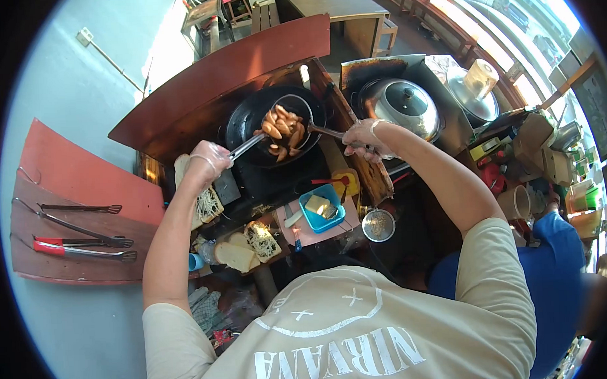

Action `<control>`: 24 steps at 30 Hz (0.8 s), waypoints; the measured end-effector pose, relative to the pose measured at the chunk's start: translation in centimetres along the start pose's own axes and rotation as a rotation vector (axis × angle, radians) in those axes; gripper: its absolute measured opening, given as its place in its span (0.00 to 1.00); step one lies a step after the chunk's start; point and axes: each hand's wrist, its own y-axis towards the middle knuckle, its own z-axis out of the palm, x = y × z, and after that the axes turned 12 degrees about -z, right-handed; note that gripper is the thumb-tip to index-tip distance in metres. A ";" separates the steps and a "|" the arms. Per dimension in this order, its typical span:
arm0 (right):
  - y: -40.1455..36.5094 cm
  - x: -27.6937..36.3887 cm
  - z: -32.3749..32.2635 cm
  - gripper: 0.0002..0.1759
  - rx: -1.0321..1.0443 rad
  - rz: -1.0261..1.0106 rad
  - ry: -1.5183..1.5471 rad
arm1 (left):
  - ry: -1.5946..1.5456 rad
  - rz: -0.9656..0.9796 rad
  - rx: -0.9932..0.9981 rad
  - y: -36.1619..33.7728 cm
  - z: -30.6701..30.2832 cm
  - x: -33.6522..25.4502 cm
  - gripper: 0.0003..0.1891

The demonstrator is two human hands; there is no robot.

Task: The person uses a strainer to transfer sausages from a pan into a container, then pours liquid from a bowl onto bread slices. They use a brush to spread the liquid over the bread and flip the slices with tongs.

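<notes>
My left hand (209, 161), in a clear plastic glove, is closed on metal tongs (246, 146) that reach to the food over the wok. A strainer (309, 108) with a long handle is in my right hand (370, 139), also gloved and wrapped round the handle. Brown, glossy, sausage-like fried pieces (289, 128) lie heaped in the strainer, with the tongs' tips among them at the left. Beneath it sits a black wok (239, 115) on the stove.
Right of the wok stands a lidded steel pot (386, 110). Nearer me are a blue tub (316, 219) holding a yellow block, a bowl of crumbs (378, 225) and bread slices (236, 256). Several tongs (85, 245) hang at the left. A person in blue (554, 281) is at the right.
</notes>
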 end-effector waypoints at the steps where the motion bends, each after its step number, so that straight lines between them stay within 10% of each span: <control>1: -0.3 0.1 0.2 0.09 -0.003 -0.002 0.000 | 0.212 0.095 -0.130 -0.5 0.0 -0.9 0.12; 5: -0.1 0.0 0.2 0.05 -0.045 -0.024 0.163 | 0.472 0.343 -0.323 -0.4 -0.7 -1.7 0.14; 17: 5.5 -3.1 -2.3 0.16 -0.135 -0.108 -0.233 | 0.550 0.186 -0.300 8.1 -1.6 1.8 0.10; 21: 6.7 -6.4 -3.9 0.20 0.101 -0.500 0.267 | 0.574 0.142 -0.300 8.8 -2.1 2.5 0.13; 24: 5.5 -5.4 -2.8 0.20 -0.064 -0.329 -0.169 | 0.638 0.173 -0.259 10.6 -2.2 4.2 0.12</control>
